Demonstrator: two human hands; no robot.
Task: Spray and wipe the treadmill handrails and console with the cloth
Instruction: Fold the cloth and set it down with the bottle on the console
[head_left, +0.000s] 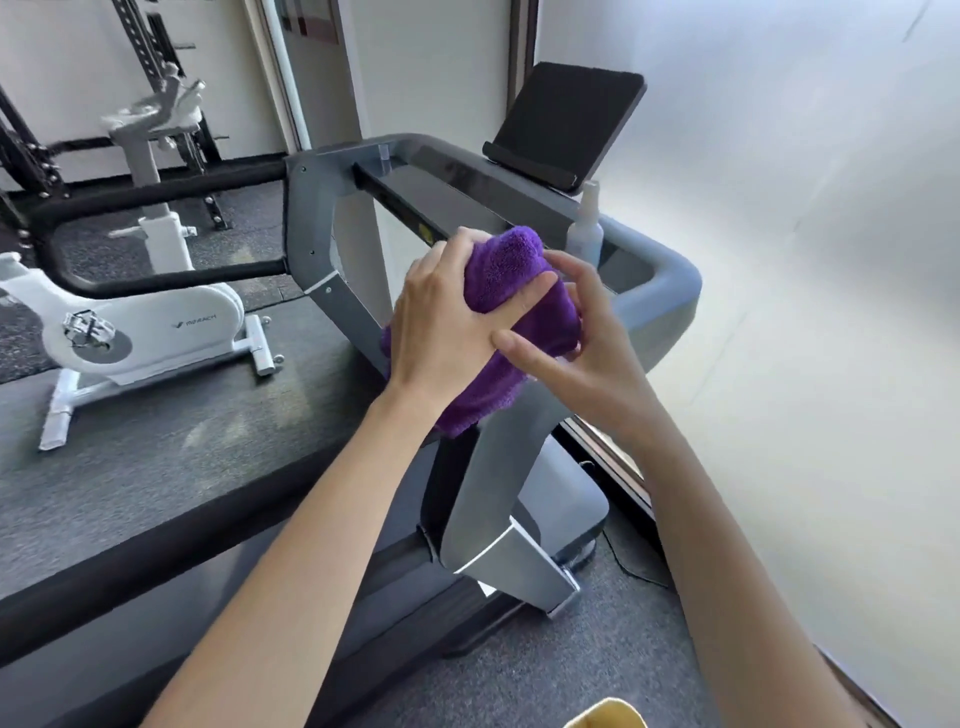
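The person stands at the right side of the treadmill (332, 244), both bare arms reaching forward over its near upright. A purple cloth (511, 280) is bunched up between the 2 hands, just in front of the console (467, 187) and above the grey upright post (498, 499). The left hand (447, 317) is wrapped over the cloth from the left, fingers curled across its top and thumb laid across the front, so it is clamped on the fabric. The right hand (576, 343) comes in from the right with its fingers bent; the upper fingertips pinch the cloth's right edge while the forefinger stretches left and touches the back of the left hand. A loose end of the cloth hangs down below the left wrist against the post.

On the far right of the console a clear spray bottle (585, 228) stands upright, near the cloth but apart from both hands. Behind it a dark tablet (566, 124) leans in its holder. The black handrail (156, 192) runs off to the left. Farther left a white exercise bike (140, 332) stands on the dark floor mat (171, 441).
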